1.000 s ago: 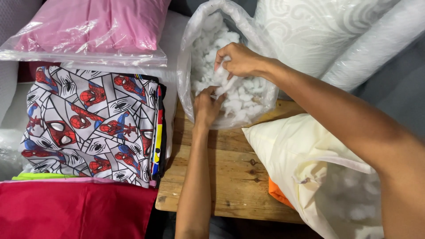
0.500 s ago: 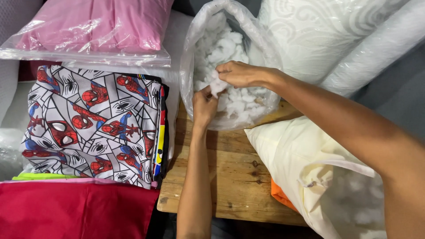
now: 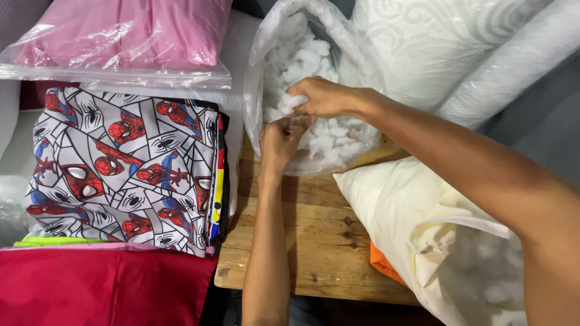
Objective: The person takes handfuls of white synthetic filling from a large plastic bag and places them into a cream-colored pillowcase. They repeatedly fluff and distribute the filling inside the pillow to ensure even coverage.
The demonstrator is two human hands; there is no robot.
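Observation:
A clear plastic bag (image 3: 260, 66) full of white fibre stuffing (image 3: 305, 57) lies open at the back of a wooden table (image 3: 314, 241). Both my hands are at its mouth. My left hand (image 3: 279, 140) pinches a tuft of the stuffing from below. My right hand (image 3: 323, 96) is closed on the same clump just above it, fingers meeting the left hand's. A cream pillow case (image 3: 402, 205), partly filled with stuffing, lies open at the right under my right forearm.
A stack of folded comic-print fabric (image 3: 127, 169) sits left of the table, with a pink pillow in plastic (image 3: 121, 36) behind it and red cloth (image 3: 103, 287) in front. White wrapped pillows (image 3: 459, 42) lean at the back right. An orange scrap (image 3: 383, 268) shows under the cream case.
My right hand has come down and out from deeper in the bag toward its mouth, meeting my left hand on a clump of stuffing. The view has shifted slightly.

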